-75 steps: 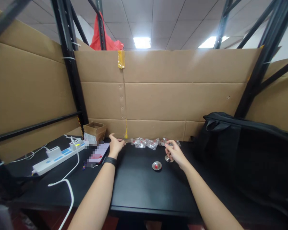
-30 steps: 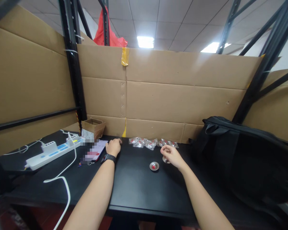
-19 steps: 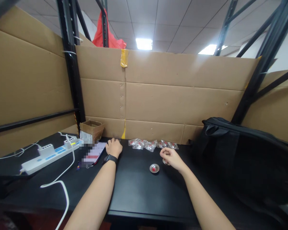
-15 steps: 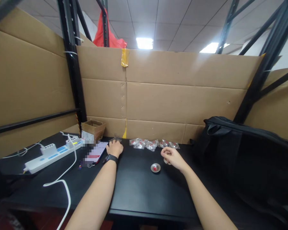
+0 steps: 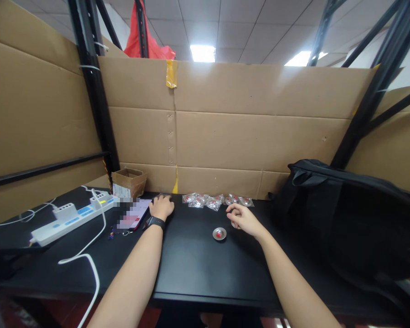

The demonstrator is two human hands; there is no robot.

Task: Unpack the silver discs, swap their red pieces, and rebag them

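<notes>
My left hand (image 5: 161, 207), with a black band on its wrist, rests curled on the black table (image 5: 191, 264) beside a phone (image 5: 134, 216); a small clear packet shows just past its fingers. My right hand (image 5: 242, 217) is closed over a small metal piece that is mostly hidden under the fingers. A round metal disc with a red centre (image 5: 219, 234) lies just left of my right hand. A row of several clear packets with red and metal parts (image 5: 216, 200) lies along the cardboard wall behind both hands.
A small open cardboard box (image 5: 129, 181) stands at the back left. A white power strip (image 5: 73, 217) with white cables lies on the left. A large black bag (image 5: 348, 214) fills the right side. Cardboard walls and black rack posts close in the table.
My left hand went from open and reaching toward the wall to curled on the table. My right hand lowered with the small metal piece. The view shifted slightly.
</notes>
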